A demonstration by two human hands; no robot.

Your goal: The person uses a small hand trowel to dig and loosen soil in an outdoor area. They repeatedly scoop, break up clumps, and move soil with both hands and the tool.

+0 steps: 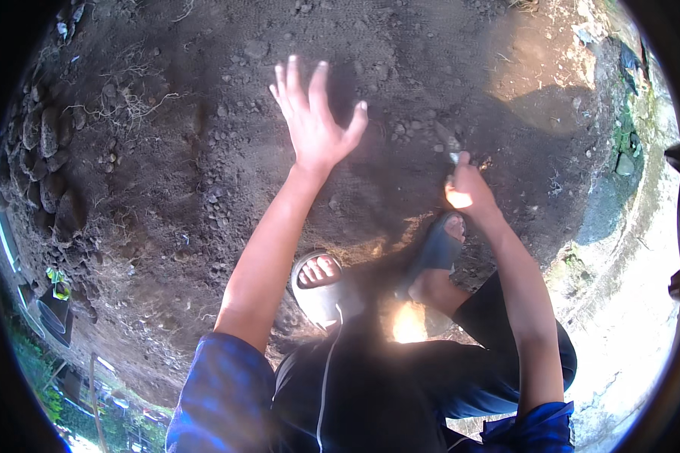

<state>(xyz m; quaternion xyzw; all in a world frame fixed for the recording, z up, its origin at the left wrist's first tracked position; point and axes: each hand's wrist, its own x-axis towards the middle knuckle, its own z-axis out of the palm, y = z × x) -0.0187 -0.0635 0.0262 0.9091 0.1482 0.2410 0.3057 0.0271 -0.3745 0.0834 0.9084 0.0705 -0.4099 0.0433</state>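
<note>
My left hand [317, 127] is stretched out over dark, loose soil [396, 68] with its fingers spread and nothing in it. Whether the palm touches the ground, I cannot tell. To the right and closer to my body, my right hand [471, 184] is closed around a small hand tool [446, 139]. The tool's greyish blade points up and left, low over the dirt; blur hides its exact shape. Small clods [405, 130] lie just left of the blade.
My sandalled feet, a pale sandal [317, 300] and a dark sandal [436, 243], stand below the hands. Rounded stones [51, 164] and thin roots [133, 105] lie at left. Dark containers [56, 314] stand at lower left. A pale, sunlit hard edge [617, 317] runs along the right.
</note>
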